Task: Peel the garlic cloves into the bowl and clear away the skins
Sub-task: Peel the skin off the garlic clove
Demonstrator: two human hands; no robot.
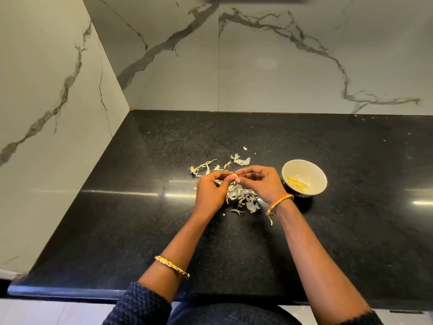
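Garlic clove (235, 176) between both hands' fingertips

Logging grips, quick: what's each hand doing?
Left hand: pinching the garlic clove.
Right hand: pinching the same clove.

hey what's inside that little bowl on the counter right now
The bowl holds a small heap of pale yellow peeled garlic cloves lying low against its near wall. The near rim hides the lowest part of the inside, so an exact count isn't possible.
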